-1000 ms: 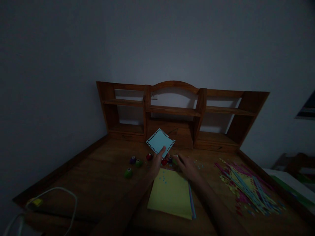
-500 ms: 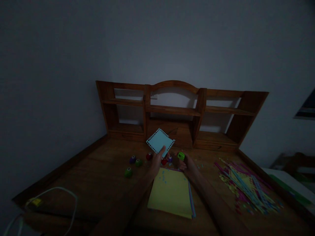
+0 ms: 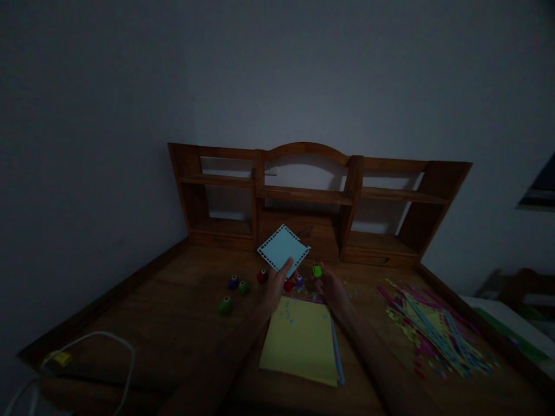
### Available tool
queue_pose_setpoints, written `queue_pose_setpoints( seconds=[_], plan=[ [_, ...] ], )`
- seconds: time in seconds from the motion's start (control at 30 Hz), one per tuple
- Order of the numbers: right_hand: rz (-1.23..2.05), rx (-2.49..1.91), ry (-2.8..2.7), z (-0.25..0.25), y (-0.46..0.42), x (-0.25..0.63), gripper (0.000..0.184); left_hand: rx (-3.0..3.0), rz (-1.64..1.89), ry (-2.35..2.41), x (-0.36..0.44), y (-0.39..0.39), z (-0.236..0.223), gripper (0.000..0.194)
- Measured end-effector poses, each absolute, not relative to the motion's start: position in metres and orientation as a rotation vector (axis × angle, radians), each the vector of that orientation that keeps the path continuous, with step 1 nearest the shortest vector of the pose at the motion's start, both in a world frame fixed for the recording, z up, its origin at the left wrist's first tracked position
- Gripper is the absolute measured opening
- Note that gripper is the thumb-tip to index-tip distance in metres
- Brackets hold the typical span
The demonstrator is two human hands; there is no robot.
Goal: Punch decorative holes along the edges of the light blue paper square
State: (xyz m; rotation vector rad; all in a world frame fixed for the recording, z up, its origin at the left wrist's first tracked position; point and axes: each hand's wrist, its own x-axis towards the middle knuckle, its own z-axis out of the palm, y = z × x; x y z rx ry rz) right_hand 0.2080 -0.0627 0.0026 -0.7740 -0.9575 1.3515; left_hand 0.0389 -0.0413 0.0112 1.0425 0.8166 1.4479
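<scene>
My left hand (image 3: pixel 276 289) is closed on the lower corner of a light blue paper square (image 3: pixel 282 249), its thumb lying on top. Rows of small punched holes run along the paper's edges, and its upper right edge has a notch. In my right hand (image 3: pixel 330 287) is a small green craft punch (image 3: pixel 318 271), gripped by the fingers a short way right of the paper and apart from it. Below both hands lies a stack of coloured paper (image 3: pixel 303 344) with a yellow sheet on top and tiny blue cut-outs scattered on it.
Several small punches stand on the desk: green (image 3: pixel 225 305), purple (image 3: pixel 233 281) and red (image 3: pixel 262 275). Coloured paper strips (image 3: pixel 437 329) are heaped at the right. A wooden shelf unit (image 3: pixel 303 196) stands at the back. A white cable (image 3: pixel 117 336) loops at the front left.
The green punch has turned in my right hand and moved slightly left and up. The blue paper has shifted a little to the right.
</scene>
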Motion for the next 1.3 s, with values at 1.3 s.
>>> queue_pose_setpoints(
  seconds=[1.3],
  plan=[
    [0.172,-1.436,-1.759,-0.011,-0.073,0.206,0.031,1.226,1.421,0.939,0.042,-0.032,0.002,0.057]
  ],
)
